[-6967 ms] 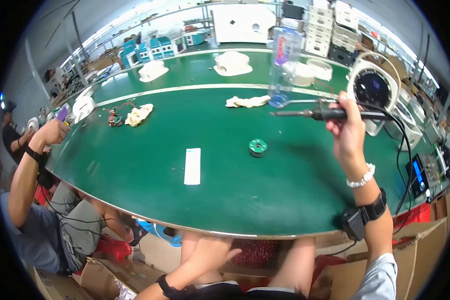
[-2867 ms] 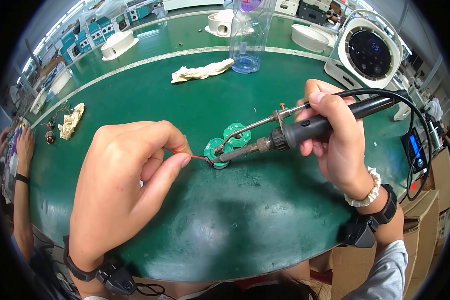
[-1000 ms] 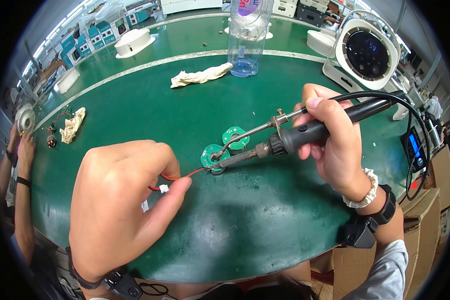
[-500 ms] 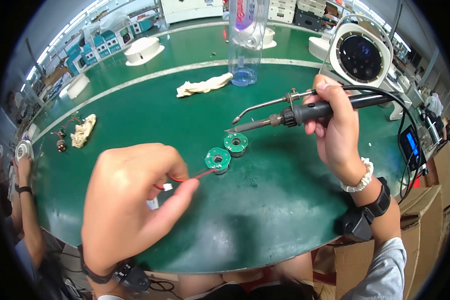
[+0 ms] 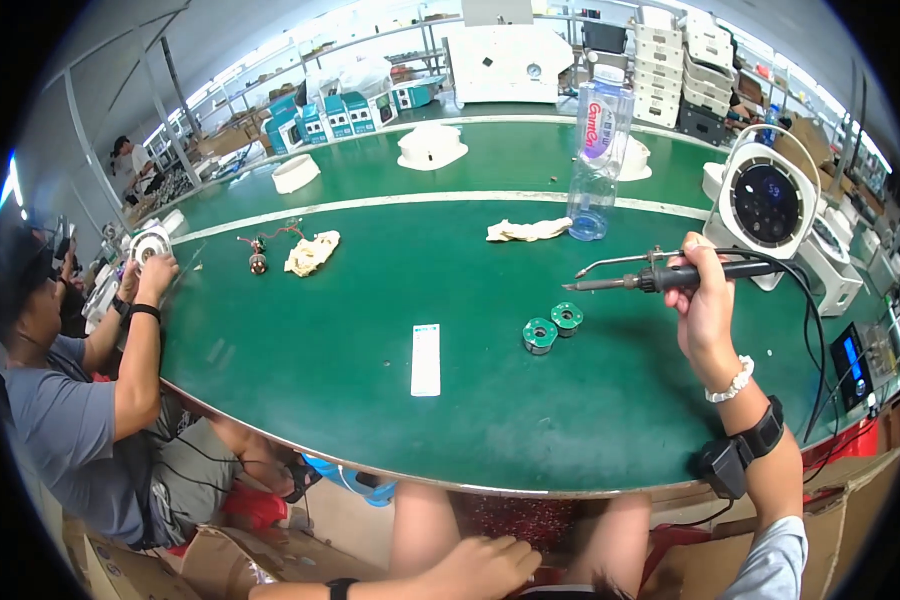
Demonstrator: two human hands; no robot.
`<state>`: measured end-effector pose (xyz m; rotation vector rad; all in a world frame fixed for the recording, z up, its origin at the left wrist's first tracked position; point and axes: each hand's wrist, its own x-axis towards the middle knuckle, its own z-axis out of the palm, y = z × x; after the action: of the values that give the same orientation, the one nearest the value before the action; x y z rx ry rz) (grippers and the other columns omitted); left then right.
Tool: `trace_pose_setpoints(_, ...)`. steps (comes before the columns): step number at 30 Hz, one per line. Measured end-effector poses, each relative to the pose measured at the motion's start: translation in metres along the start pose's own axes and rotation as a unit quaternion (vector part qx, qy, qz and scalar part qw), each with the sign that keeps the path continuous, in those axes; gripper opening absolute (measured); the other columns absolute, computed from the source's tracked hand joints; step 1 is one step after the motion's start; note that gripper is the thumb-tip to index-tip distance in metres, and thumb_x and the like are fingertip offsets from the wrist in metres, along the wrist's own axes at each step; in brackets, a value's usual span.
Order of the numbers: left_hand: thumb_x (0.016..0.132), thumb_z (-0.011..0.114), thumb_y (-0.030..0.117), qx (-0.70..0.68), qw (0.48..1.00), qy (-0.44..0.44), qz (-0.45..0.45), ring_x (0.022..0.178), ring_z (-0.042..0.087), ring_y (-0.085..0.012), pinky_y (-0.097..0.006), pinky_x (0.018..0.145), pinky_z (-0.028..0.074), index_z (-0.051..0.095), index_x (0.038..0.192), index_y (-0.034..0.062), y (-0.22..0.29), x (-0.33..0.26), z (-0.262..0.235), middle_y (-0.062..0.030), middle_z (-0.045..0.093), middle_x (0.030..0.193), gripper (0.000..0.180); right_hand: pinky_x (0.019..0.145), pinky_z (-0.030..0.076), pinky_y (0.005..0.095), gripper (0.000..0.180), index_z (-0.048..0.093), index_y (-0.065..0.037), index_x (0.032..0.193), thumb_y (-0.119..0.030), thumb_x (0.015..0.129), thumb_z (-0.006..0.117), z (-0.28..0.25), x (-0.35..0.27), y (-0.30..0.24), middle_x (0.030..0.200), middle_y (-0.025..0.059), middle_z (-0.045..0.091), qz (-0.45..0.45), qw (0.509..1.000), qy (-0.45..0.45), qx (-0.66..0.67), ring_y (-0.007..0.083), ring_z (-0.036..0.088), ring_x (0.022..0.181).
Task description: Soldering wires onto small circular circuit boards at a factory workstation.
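Observation:
My right hand [image 5: 705, 305] is closed round the dark handle of a soldering iron [image 5: 665, 278], its tip pointing left above the green table. A thin metal tube runs along the iron's top, and a black cable trails from it. Below and left of the tip, two small round parts with green ring-shaped circuit boards, the nearer board [image 5: 540, 336] and the farther board [image 5: 567, 318], sit side by side. My left hand [image 5: 485, 568] is low over my lap, below the table edge, fingers curled; whatever they may hold is hidden.
A white printed strip [image 5: 426, 360] lies left of the boards. Farther back are crumpled cloths [image 5: 313, 254], a wired part [image 5: 258, 262], a clear bottle [image 5: 592, 190] and a white round-faced fan [image 5: 767, 200]. A co-worker [image 5: 80, 400] sits at the left, and a lit control box [image 5: 854, 365] stands right.
My left hand has drawn back from the boards, where it pinched a red wire with a white connector, to my lap. The view has shifted; the right hand still grips the soldering iron.

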<state>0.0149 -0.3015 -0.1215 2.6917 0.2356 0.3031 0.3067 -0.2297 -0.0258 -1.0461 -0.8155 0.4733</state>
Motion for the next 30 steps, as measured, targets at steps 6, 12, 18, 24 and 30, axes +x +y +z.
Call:
trace_pose_setpoints(6, 0.069, 0.057, 0.015, 0.136, 0.989, 0.026, -0.053, 0.074, 0.053, -0.0192, -0.030, 0.064, 0.044, 0.057, 0.089, 0.0048, -0.032, 0.000, 0.045, -0.0045, 0.051, 0.081, 0.022, 0.032, 0.027, 0.0171, 0.023, 0.043, -0.008, 0.064, -0.021, 0.083, 0.045, 0.001, 0.000, -0.003, 0.056, 0.0020, 0.049, -0.005, 1.000, -0.007, 0.021, 0.0067, 0.044, 0.037)
trace_pose_setpoints(12, 0.073, 0.055, 0.009, -0.018, 0.996, 0.020, -0.080, 0.072, 0.056, -0.0214, -0.033, 0.062, 0.045, 0.058, 0.079, 0.0052, -0.025, 0.005, 0.002, -0.0062, 0.054, 0.074, 0.008, 0.033, 0.029, 0.0175, 0.024, 0.048, -0.005, 0.064, -0.021, 0.083, 0.048, -0.003, 0.002, -0.006, 0.053, 0.0034, 0.050, -0.015, 0.999, 0.001, 0.037, 0.0074, 0.046, 0.037)
trace_pose_setpoints(18, 0.074, 0.058, -0.001, -0.399, 0.910, 0.045, -0.101, 0.074, 0.058, -0.0183, -0.028, 0.062, 0.045, 0.062, 0.084, 0.0014, 0.000, 0.007, -0.069, -0.0071, 0.059, 0.082, 0.010, 0.034, 0.030, 0.0185, 0.023, 0.051, -0.003, 0.068, -0.021, 0.082, 0.048, -0.001, 0.003, -0.006, 0.055, 0.0044, 0.051, -0.024, 0.999, 0.021, 0.031, 0.0088, 0.046, 0.038)
trace_pose_setpoints(24, 0.066, 0.064, 0.000, -0.403, 0.878, 0.236, -0.106, 0.060, 0.054, -0.0153, -0.024, 0.056, 0.042, 0.062, 0.073, -0.0010, -0.004, -0.005, -0.090, -0.0082, 0.058, 0.069, 0.008, 0.041, 0.035, 0.0200, 0.021, 0.052, -0.002, 0.074, -0.021, 0.082, 0.052, -0.011, 0.012, -0.001, 0.062, 0.0054, 0.052, -0.055, 0.998, 0.019, 0.039, 0.0088, 0.042, 0.041)
trace_pose_setpoints(30, 0.066, 0.064, 0.004, -0.413, 0.851, 0.292, -0.143, 0.057, 0.051, -0.0151, -0.024, 0.051, 0.040, 0.058, 0.069, -0.0008, -0.008, -0.012, -0.072, -0.0069, 0.054, 0.065, 0.008, 0.052, 0.040, 0.0206, 0.017, 0.051, -0.006, 0.089, -0.021, 0.083, 0.046, -0.005, 0.005, -0.006, 0.083, 0.0034, 0.054, -0.040, 0.998, 0.055, -0.003, 0.0088, 0.047, 0.065)
